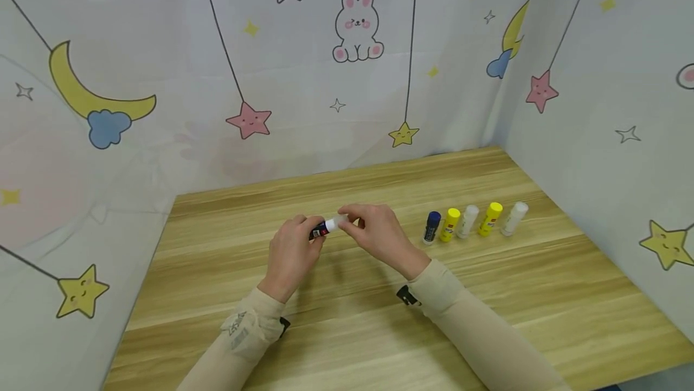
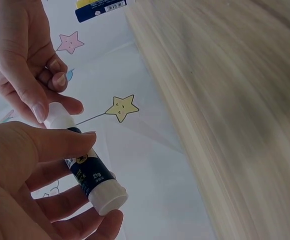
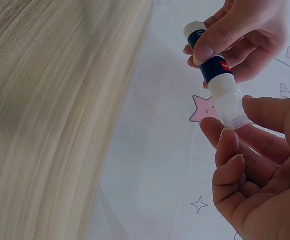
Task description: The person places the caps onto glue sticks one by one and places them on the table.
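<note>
A glue stick (image 1: 320, 230) with a navy label and white ends is held between my two hands over the table. My left hand (image 1: 293, 252) grips it round the labelled barrel, thumb on one side and fingers under it, as the left wrist view shows. "21g" reads on the label (image 2: 92, 172) near its white base (image 2: 108, 197). At the other end, my right hand (image 1: 382, 235) pinches the translucent cap (image 3: 230, 109) between thumb and fingertips. The cap sits in line with the barrel, against its white collar (image 3: 221, 85).
Several glue sticks stand in a row right of my hands: a navy-capped one (image 1: 431, 228), yellow ones (image 1: 450, 225) (image 1: 490, 218) and white ones (image 1: 467, 222) (image 1: 514, 218). The wooden table (image 1: 217, 294) meets printed fabric walls (image 1: 303, 65) at the back and sides.
</note>
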The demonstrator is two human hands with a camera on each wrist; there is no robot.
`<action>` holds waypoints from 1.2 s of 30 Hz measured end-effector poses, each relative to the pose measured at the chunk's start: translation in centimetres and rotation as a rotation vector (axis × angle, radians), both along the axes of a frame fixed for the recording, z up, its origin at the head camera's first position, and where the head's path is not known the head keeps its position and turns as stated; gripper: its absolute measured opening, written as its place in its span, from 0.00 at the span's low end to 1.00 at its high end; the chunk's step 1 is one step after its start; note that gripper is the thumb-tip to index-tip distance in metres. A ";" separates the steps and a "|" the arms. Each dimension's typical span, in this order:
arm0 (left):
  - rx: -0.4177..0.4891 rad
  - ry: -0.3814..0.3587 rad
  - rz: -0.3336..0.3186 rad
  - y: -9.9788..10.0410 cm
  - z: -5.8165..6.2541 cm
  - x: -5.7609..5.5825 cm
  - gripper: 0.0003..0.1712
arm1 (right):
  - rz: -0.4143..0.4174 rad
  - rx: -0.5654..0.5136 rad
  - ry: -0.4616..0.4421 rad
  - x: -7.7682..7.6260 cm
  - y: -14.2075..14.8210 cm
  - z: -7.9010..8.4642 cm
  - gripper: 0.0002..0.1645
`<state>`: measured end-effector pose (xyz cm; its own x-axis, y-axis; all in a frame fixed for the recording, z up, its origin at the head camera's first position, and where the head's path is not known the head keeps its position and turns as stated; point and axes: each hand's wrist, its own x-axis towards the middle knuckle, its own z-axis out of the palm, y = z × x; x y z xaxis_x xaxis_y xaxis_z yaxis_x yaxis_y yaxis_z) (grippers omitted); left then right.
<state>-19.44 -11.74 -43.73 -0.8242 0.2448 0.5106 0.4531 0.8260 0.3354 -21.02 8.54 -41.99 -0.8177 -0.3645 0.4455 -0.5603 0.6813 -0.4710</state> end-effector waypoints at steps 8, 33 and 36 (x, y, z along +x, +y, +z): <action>-0.001 0.006 0.003 -0.3 -0.1 0.0 0.17 | 0.002 -0.001 -0.012 0.1 -0.3 0.1 0.14; -0.008 0.042 -0.024 -0.4 0.2 0.6 0.14 | 0.045 -0.052 -0.049 0.3 -0.9 -0.1 0.15; -0.010 0.044 -0.036 -0.4 0.1 0.5 0.15 | 0.049 -0.048 -0.040 0.3 -1.0 -0.1 0.14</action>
